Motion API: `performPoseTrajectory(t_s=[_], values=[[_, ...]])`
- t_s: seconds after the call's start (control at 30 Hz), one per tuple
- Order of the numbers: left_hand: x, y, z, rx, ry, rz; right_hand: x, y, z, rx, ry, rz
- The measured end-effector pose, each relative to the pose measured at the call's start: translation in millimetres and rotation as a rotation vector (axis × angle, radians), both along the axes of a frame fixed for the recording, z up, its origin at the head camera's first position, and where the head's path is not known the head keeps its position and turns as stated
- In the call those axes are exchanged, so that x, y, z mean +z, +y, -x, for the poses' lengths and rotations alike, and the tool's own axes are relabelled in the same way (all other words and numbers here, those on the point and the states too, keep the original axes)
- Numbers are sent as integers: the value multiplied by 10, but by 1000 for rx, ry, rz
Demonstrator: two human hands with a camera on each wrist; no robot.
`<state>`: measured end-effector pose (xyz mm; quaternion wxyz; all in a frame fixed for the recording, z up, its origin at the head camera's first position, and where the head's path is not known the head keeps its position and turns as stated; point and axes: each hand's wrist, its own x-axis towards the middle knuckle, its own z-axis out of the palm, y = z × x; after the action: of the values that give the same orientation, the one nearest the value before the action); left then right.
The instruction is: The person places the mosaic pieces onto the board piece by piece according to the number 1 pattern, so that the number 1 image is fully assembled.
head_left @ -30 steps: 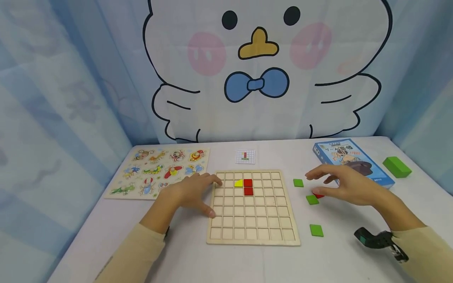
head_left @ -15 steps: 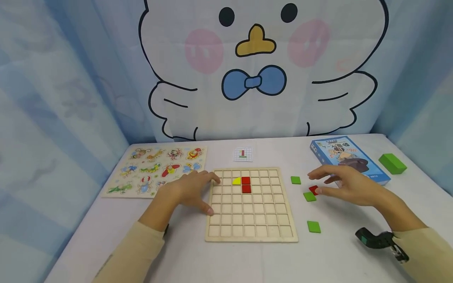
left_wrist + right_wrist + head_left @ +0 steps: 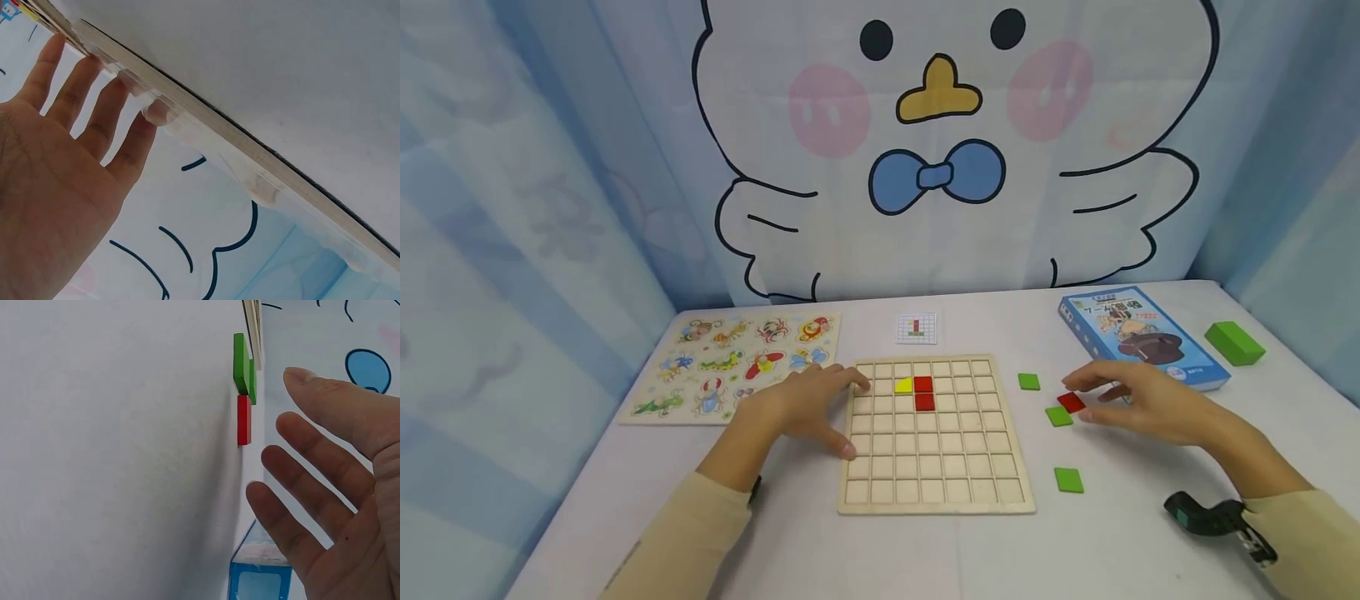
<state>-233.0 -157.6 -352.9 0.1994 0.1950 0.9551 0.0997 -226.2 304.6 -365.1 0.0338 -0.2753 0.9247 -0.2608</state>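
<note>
My left hand (image 3: 808, 408) spreads along the left edge of a wooden grid board (image 3: 931, 446), thumb at the near part and index finger farther up. In the left wrist view its fingers (image 3: 109, 115) reach to the board's side. A yellow piece (image 3: 904, 386) and two red squares, one (image 3: 923, 384) above the other (image 3: 924, 402), lie in the cells. My right hand (image 3: 1157, 404) hovers with parted fingers beside a loose red square tile (image 3: 1071, 402); the right wrist view shows a gap between the fingers and that tile (image 3: 244, 420). A green tile (image 3: 1059, 416) lies against it.
Two more green tiles (image 3: 1029, 382) (image 3: 1069, 480) lie right of the board. A blue box (image 3: 1142, 337) and a green block (image 3: 1235, 343) stand at the back right. An insect puzzle board (image 3: 730, 358) is at the left, a small grid card (image 3: 917, 328) behind.
My right hand has drawn back slightly from the loose red tile, which was mostly hidden and now shows fully. My left hand stays at the board's edge. The head view has shifted slightly.
</note>
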Motion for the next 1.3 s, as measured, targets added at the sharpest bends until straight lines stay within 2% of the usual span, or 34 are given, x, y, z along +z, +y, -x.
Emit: performPoseTrajectory(t_s=[0.17,0.33,0.57,0.87,1.07,1.3], values=[[7,0,-15,16,5,4,-36,-11,47,0,-21,-5],[12,20,-11,-8,-3,-1,-66,17,11,-28,-50,-30],[23,27,-8,-22,2,8,-79,14,-23,-25,-13,-70],[-13,11,6,-9,5,9,-44,-24,-24,-5,26,-108],[8,16,-8,7,-3,-10,-14,-31,-21,-7,12,-99],[-17,11,4,-2,-5,-9,-38,-58,-25,-19,15,-61]])
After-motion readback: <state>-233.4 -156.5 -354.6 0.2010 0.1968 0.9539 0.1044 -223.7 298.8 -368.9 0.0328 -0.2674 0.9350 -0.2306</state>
